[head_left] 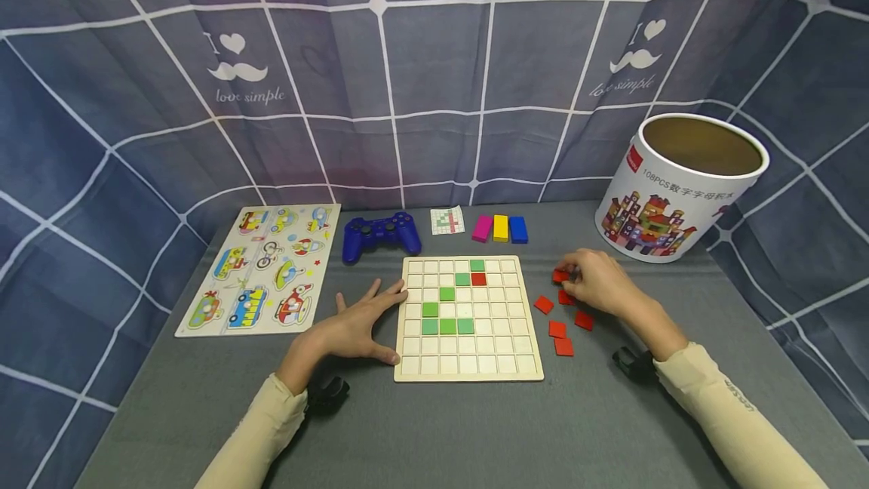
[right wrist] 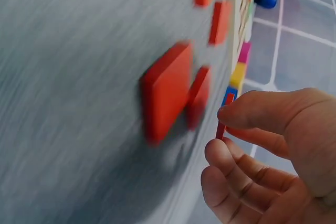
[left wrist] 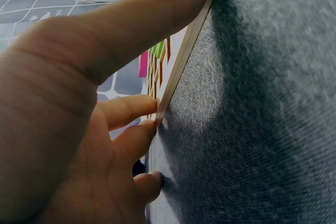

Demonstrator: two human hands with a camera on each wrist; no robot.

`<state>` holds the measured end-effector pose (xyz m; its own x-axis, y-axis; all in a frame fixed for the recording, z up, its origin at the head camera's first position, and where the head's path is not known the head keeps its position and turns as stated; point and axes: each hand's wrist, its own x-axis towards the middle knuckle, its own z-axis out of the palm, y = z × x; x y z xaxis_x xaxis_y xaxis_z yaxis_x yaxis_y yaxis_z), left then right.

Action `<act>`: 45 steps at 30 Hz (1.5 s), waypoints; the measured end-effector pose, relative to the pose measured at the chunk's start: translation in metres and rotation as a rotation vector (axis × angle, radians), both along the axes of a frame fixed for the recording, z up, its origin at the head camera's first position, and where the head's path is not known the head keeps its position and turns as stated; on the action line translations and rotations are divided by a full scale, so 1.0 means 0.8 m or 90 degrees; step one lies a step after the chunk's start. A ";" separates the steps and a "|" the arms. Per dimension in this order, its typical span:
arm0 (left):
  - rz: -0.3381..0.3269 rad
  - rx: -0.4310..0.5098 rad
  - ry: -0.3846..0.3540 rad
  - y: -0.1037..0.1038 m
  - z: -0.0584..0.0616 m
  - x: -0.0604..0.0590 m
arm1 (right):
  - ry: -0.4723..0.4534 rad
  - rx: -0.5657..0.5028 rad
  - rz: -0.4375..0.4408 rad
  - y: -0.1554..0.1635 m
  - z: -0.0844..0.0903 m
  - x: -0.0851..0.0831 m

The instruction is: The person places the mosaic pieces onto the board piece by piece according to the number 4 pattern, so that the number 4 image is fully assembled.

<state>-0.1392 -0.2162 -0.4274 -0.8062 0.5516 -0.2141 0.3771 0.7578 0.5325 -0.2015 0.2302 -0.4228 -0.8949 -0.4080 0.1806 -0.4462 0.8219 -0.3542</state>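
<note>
Right hand (head_left: 597,281) pinches one red tile (right wrist: 221,129) by its thin edges, thumb against fingertips, just off the counter (head_left: 475,429) right of the grid board (head_left: 468,368). Tile judged light, stiff, smooth (edge grip suits it). Left hand (head_left: 356,327) lies flat, fingers straight, bracing the board's left edge.

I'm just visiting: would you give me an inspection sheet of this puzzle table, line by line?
Surface: grey felt tabletop.
Job's things: wooden grid board holding green tiles and one red; loose red square tiles to its right.
Clutter: blue game controller, vehicle puzzle board, pattern card, pink, yellow and blue blocks, white cardboard tub.
Hands: left hand presses the board's edge; right hand pinches one red tile.
Cables: nothing seen.
Surroundings: blue checked curtain.
</note>
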 end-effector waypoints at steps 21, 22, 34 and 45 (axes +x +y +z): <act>0.006 -0.008 -0.008 0.001 0.000 0.001 | -0.003 -0.003 0.131 -0.123 0.003 0.011; 0.006 -0.007 -0.007 0.002 0.000 0.001 | -0.005 -0.004 0.138 -0.127 0.003 0.012; 0.006 -0.011 -0.014 0.001 0.001 0.001 | -0.005 0.025 0.169 -0.160 -0.002 0.012; 0.006 -0.012 -0.011 0.000 0.000 0.000 | 0.001 0.020 0.147 -0.148 0.000 0.020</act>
<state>-0.1390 -0.2160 -0.4274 -0.8077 0.5395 -0.2379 0.3609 0.7714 0.5241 -0.1857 0.1120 -0.4226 -0.7772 -0.6070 0.1657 -0.6238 0.7088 -0.3295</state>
